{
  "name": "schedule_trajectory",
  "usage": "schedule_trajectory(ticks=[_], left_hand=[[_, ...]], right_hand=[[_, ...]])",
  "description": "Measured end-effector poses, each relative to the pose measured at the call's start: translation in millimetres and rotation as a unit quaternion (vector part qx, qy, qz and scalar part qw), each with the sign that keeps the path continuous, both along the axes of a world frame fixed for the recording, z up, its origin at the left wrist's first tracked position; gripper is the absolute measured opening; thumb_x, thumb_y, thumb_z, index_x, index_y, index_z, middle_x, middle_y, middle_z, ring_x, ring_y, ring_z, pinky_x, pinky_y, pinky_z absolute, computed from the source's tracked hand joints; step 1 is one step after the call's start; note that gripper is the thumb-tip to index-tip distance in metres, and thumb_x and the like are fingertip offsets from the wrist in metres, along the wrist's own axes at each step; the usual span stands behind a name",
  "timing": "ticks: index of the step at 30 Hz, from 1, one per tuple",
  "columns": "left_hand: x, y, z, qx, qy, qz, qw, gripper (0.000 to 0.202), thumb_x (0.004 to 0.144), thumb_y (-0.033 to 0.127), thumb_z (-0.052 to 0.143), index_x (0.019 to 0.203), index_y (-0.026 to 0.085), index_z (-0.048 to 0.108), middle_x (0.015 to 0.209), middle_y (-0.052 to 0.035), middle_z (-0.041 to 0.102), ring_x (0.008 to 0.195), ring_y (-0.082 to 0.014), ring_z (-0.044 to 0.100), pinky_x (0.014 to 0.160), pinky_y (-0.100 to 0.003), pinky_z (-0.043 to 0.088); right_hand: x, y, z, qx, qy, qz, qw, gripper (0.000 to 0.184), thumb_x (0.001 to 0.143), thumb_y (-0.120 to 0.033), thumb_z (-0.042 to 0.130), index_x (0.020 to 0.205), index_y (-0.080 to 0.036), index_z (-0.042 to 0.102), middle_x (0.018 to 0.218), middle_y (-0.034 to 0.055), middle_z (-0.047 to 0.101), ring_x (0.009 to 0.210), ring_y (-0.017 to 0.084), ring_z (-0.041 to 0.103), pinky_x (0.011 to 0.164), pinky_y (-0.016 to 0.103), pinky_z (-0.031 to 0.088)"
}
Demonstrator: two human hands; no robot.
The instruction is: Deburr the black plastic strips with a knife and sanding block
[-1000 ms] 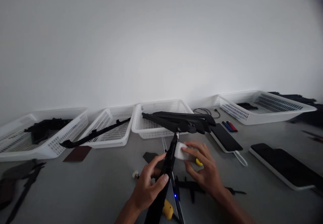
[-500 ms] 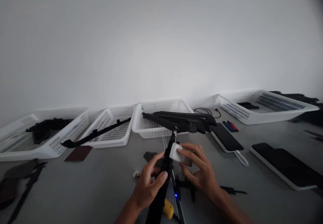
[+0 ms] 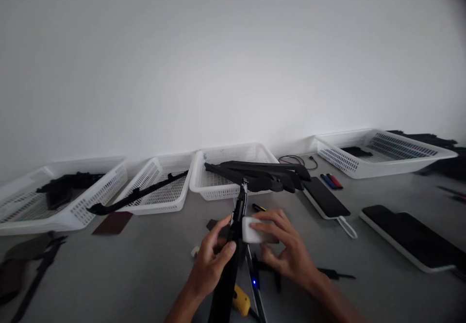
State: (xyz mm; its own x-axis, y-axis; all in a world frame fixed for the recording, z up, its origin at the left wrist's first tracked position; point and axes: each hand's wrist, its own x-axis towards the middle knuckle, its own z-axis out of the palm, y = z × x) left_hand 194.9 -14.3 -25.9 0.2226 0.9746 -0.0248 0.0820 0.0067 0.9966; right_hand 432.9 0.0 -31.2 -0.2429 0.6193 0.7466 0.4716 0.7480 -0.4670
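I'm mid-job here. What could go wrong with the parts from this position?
1. The right hand pinches the white block by its fingers, so it could slip and scuff the long black part.
2. Only the left hand appears to grip that part, so sideways pressure might twist it.
3. The stacked black parts jut past the middle basket's right rim; a bump might dislodge them.

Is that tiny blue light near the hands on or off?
On: the blue light glows bright blue, below the white block that the right hand holds.
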Motion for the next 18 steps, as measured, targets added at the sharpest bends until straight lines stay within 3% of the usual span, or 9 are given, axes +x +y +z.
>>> schedule_trajectory(ticks=[4, 8, 11, 15, 18], left_hand=[[2.1, 0.9, 1.9, 0.013, 0.001, 0.012, 1.000, 0.077, 0.094, 0.064, 0.070, 0.157, 0.022, 0.055, 0.067, 0.0060, 0.053, 0.061, -0.0138, 0.045, 0.060, -0.025, 0.041], [1.2, 0.7, 0.0, 0.022, -0.010, -0.001, 1.000, 0.075, 0.096, 0.060, 0.069, 0.160, 0.024, 0.052, 0.082, -0.0001, 0.069, 0.078, -0.0193, 0.063, 0.078, -0.031, 0.054], [-0.5, 0.2, -4.9, 0.015, -0.014, -0.020, 1.000, 0.081, 0.097, 0.058, 0.067, 0.165, 0.021, 0.043, 0.096, -0.0043, 0.076, 0.087, -0.0221, 0.069, 0.084, -0.033, 0.056], [0.4, -0.5, -7.2, 0.012, 0.007, -0.043, 0.999, 0.087, 0.097, 0.060, 0.067, 0.168, 0.019, 0.038, 0.113, -0.0104, 0.080, 0.104, -0.0273, 0.073, 0.094, -0.037, 0.055], [1.6, -0.2, -6.1, 0.016, 0.027, -0.058, 0.998, 0.088, 0.098, 0.064, 0.064, 0.169, 0.019, 0.036, 0.118, -0.0126, 0.081, 0.105, -0.0287, 0.075, 0.090, -0.037, 0.057]], right_hand=[[-4.8, -5.5, 1.9, 0.000, -0.015, 0.041, 0.999, 0.052, 0.084, -0.010, 0.063, 0.132, -0.030, 0.069, 0.124, 0.0073, 0.074, 0.112, 0.028, 0.072, 0.098, 0.047, 0.059], [-10.5, -6.6, -0.9, 0.021, -0.026, 0.024, 0.999, 0.055, 0.088, -0.008, 0.063, 0.137, -0.031, 0.067, 0.127, 0.0078, 0.071, 0.114, 0.028, 0.069, 0.096, 0.045, 0.060], [-11.6, -5.9, -1.7, 0.035, -0.020, -0.010, 0.999, 0.054, 0.088, -0.006, 0.064, 0.136, -0.031, 0.068, 0.127, 0.0083, 0.071, 0.110, 0.027, 0.068, 0.092, 0.045, 0.060], [-10.2, -6.5, -0.7, 0.023, -0.025, 0.020, 0.999, 0.056, 0.087, -0.008, 0.063, 0.138, -0.032, 0.067, 0.129, 0.0079, 0.069, 0.114, 0.028, 0.067, 0.095, 0.047, 0.060], [-8.7, -6.6, -0.1, 0.022, -0.026, 0.001, 0.999, 0.054, 0.088, -0.008, 0.062, 0.137, -0.030, 0.067, 0.129, 0.0087, 0.069, 0.112, 0.028, 0.066, 0.093, 0.046, 0.059]])
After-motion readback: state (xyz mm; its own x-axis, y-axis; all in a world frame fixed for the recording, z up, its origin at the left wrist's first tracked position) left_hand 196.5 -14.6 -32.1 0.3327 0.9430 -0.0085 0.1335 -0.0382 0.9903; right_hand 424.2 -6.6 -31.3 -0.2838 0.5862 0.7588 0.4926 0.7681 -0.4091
